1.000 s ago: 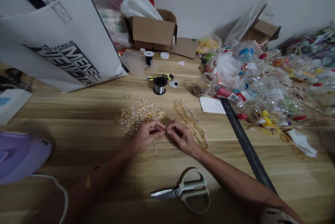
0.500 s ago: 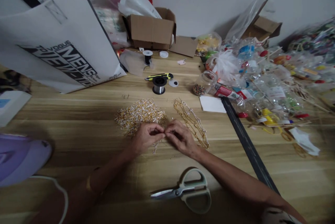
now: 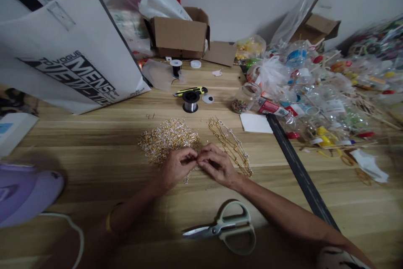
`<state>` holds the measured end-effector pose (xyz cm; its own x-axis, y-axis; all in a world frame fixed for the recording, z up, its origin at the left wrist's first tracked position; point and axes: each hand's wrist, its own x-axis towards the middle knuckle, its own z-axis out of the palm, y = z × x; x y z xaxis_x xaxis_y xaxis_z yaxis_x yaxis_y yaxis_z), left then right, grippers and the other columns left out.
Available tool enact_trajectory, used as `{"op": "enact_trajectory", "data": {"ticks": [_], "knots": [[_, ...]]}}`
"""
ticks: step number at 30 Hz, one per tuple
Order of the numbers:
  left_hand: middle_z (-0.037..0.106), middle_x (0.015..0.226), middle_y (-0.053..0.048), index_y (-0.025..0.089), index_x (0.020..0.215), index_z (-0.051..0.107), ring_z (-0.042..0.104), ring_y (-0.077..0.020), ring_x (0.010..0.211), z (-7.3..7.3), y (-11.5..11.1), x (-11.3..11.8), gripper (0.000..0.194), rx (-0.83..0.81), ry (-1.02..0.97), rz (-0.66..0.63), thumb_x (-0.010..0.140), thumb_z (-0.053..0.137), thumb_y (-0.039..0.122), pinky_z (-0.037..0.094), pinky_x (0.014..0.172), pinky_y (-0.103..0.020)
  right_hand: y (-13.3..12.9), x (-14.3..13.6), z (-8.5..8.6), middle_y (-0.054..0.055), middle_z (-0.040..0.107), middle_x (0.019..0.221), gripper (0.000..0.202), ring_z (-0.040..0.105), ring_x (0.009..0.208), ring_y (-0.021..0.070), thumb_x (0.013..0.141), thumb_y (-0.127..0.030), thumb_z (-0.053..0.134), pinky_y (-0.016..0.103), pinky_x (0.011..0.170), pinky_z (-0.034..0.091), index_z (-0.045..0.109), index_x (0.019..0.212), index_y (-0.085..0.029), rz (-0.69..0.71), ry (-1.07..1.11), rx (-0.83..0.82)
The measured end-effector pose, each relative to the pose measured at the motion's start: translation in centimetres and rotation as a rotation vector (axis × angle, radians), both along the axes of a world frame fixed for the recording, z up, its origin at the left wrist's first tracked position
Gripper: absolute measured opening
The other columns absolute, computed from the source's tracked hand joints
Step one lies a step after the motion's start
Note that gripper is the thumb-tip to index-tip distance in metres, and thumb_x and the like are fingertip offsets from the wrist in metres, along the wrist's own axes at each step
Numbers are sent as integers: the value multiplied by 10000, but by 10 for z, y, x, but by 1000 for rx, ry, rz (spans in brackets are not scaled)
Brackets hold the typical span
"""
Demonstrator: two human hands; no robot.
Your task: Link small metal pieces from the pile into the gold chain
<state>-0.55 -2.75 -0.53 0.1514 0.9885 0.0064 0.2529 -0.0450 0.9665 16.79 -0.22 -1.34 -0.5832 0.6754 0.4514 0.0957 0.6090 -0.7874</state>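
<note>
Fingertips of my left hand [image 3: 179, 164] and my right hand [image 3: 217, 165] meet in a pinch over the table. What lies between them is too small to make out. A short silvery chain [image 3: 187, 178] hangs below my left fingers. Just behind my left hand lies a heap of gold and silver links [image 3: 168, 138]. Several gold and silver chains [image 3: 231, 145] are laid out behind and to the right of my right hand. Scissors [image 3: 225, 228] with pale handles rest in front of both hands, blades pointing left.
Behind the heap stand a wire spool [image 3: 190, 102] and a yellow cutter [image 3: 190, 91]. A jar of beads [image 3: 245, 97], a white paper [image 3: 256, 123] and plastic bottles [image 3: 327, 105] lie right. A white bag [image 3: 75, 50] and a purple object [image 3: 28, 193] are left.
The fingertips have pressed slightly closer together, with both hands in nearly the same place. The view has shifted a little.
</note>
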Motion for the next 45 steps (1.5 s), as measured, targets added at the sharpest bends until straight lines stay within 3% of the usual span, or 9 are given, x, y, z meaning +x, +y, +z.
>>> {"op": "enact_trajectory", "data": {"ticks": [7, 13, 18, 24, 38, 45], "knots": [[612, 640, -7, 137, 651, 601, 565, -116, 618, 1, 1, -1, 50, 1, -6, -18, 696, 602, 160, 428, 588, -203, -1, -1, 1, 70, 570, 868, 100, 546, 804, 166, 895, -240, 524, 293, 689, 468, 594, 932, -179, -25, -1, -5], [627, 642, -14, 125, 667, 605, 575, -116, 610, 0, 5, -6, 95, -121, -107, 11, 676, 653, 206, 436, 595, -210, -2, -2, -8, -5, 541, 702, 236, 466, 529, 89, 878, -233, 532, 192, 472, 379, 521, 1106, -173, -73, -20, -194], [634, 641, -11, 127, 679, 611, 579, -114, 617, 1, 6, -9, 108, -142, -165, 22, 678, 672, 216, 443, 603, -212, -1, -2, -12, 11, 598, 745, 260, 532, 592, 102, 864, -225, 550, 197, 519, 417, 514, 1116, -173, -41, -26, -239], [647, 642, -15, 127, 680, 623, 587, -118, 619, 3, 7, -10, 121, -158, -177, 25, 672, 684, 231, 455, 606, -219, -1, -3, -12, 32, 635, 819, 173, 582, 703, 118, 851, -228, 574, 209, 612, 448, 567, 1013, -167, -89, -23, -180], [645, 627, -10, 133, 666, 623, 590, -118, 611, 3, 8, -7, 114, -153, -135, 29, 674, 682, 231, 457, 598, -215, 0, -2, -8, -6, 531, 696, 130, 464, 576, 93, 885, -262, 512, 193, 531, 367, 576, 931, -158, -122, -90, -114], [631, 620, -6, 131, 639, 621, 569, -116, 606, 7, 8, -7, 124, -193, -130, 26, 652, 691, 233, 442, 603, -217, -1, -1, -9, -1, 544, 719, 138, 473, 600, 98, 885, -270, 510, 199, 550, 374, 567, 949, -163, -121, -83, -120]]}}
